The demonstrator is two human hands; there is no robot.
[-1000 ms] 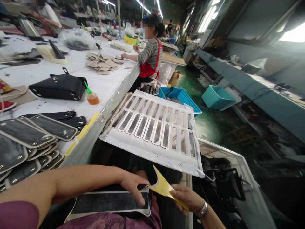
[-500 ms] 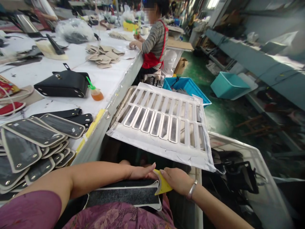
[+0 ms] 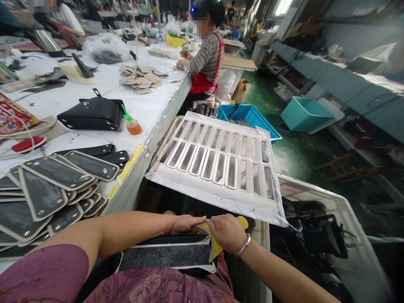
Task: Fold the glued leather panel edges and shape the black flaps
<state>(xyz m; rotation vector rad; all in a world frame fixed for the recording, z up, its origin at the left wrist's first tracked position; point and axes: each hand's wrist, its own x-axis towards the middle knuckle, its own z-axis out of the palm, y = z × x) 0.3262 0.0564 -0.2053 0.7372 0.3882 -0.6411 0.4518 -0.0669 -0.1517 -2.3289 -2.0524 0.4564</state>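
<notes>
Fist Closed on Yellow Scraper at the Panel's End

Wrapped tightly around the yellow concave-edged scraper [image 3: 215,249], the right hand [image 3: 226,233] holds its curved edge against the three o'clock end of a black, white-edged panel [image 3: 167,255]. That panel lies lengthwise across the lap, over a purple floral garment [image 3: 158,288]. Left-hand fingers reach the scraper's upper corner; the left hand [image 3: 186,224] lies at the panel's one o'clock corner, but I cannot tell what it pinches.

From the panel, a white-covered slotted board [image 3: 252,206] sits at one o'clock, bearing six white-bordered black strips [image 3: 198,160]. At ten o'clock, riveted black panels [image 3: 59,172] overlap on the worktable [image 3: 151,105]. Toward eleven stand a green-nozzled bottle [image 3: 134,128] of orange liquid and, just beside it, a black handbag [image 3: 90,115]. A white crate [image 3: 342,200] holding black items is at three.
</notes>
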